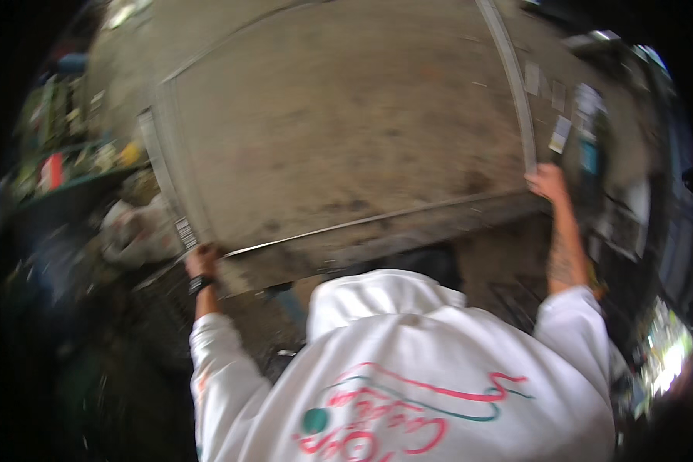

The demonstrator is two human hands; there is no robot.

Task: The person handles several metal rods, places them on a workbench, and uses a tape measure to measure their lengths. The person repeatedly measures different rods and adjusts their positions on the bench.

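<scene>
A large rectangular frame of thin, pale metal bars (510,73) spans the brown worktop (346,131) in front of me. My left hand (202,262), with a dark watch at the wrist, is closed around its near left corner, just below a striped label (185,233) on the left bar. My right hand (547,182) grips the near end of the right bar. Between my hands runs a narrow, shiny near strip (346,225). Both arms reach out wide in white sleeves. Motion blur softens the edges, and the frame's far right part is cut off by the picture's upper rim.
Left of the worktop are a white plastic bag (137,233) and a cluttered shelf with a red item (51,172) and a yellow item (130,154). On the right lie a small printed card (560,135) and a teal-labelled container (588,156).
</scene>
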